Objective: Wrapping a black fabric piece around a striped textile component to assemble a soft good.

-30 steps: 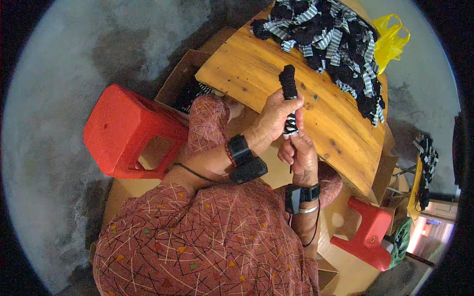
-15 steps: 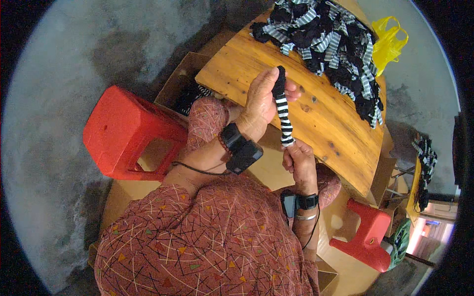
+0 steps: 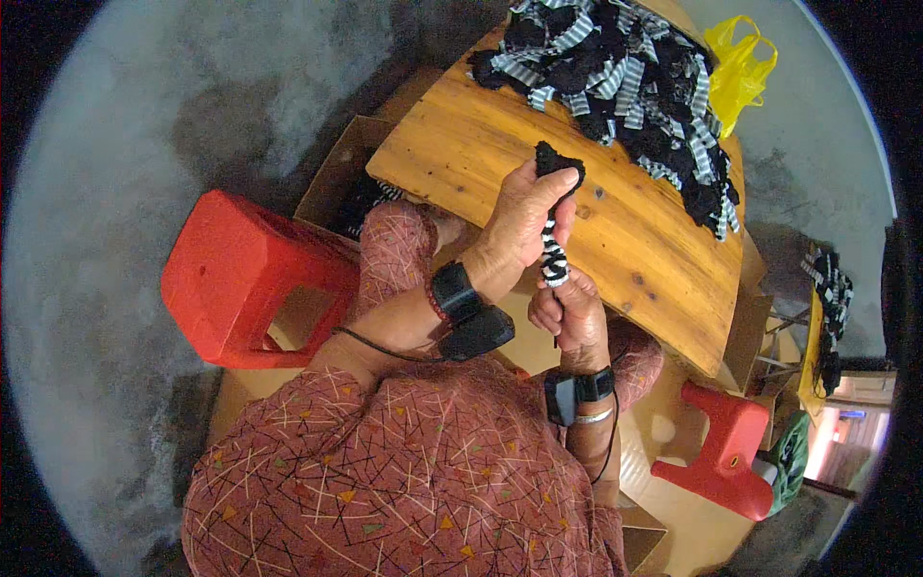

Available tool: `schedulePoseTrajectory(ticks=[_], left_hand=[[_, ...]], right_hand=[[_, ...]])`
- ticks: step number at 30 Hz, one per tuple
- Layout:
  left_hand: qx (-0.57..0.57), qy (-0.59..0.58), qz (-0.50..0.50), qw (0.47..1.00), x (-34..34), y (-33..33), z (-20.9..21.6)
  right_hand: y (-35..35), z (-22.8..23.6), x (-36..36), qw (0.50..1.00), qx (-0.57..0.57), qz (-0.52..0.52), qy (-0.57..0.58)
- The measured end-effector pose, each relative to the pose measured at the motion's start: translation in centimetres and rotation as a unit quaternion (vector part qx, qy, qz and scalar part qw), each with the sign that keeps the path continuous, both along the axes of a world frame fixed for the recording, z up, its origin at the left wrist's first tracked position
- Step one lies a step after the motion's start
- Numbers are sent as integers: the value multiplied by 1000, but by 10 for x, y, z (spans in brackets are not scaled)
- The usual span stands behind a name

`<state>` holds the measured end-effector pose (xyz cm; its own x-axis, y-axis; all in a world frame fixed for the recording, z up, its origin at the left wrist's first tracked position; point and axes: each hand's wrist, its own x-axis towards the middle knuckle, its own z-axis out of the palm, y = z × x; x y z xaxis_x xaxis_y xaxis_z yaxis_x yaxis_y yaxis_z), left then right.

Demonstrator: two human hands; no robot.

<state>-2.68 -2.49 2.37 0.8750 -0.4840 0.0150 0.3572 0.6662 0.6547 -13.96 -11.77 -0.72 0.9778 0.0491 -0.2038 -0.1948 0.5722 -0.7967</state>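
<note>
wrapping round the black-and-white knit piece [image 3: 554, 264], the left hand [image 3: 524, 216] grips its upper part; the right hand [image 3: 579, 315] pinches its lower end, by the near edge of the worktop [image 3: 639, 236]; a striped heap [image 3: 627, 82] covers the far edge.

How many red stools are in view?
2: one stool left of the left hand, another stool right of the right hand, lower down. Others may be hidden beneath the table.

A knotty wooden table [image 3: 659, 245] spans the upper centre, a heap of black and striped fabric pieces [image 3: 625, 82] along its upper-right side; at far right, another table [image 3: 813, 361] bears a similar pile [image 3: 835, 293]
</note>
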Motion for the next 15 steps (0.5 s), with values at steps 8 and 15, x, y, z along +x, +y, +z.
schedulePoseTrajectory(ticks=[8, 15], left_hand=[[-83, 4, 16, 996, -7, 4, 23], [-50, -34, 52, 997, 2, 1, 20]], right_hand=[[0, 4, -5, 995, 90, 28, -44], [-16, 3, -17, 950, -305, -63, -33]])
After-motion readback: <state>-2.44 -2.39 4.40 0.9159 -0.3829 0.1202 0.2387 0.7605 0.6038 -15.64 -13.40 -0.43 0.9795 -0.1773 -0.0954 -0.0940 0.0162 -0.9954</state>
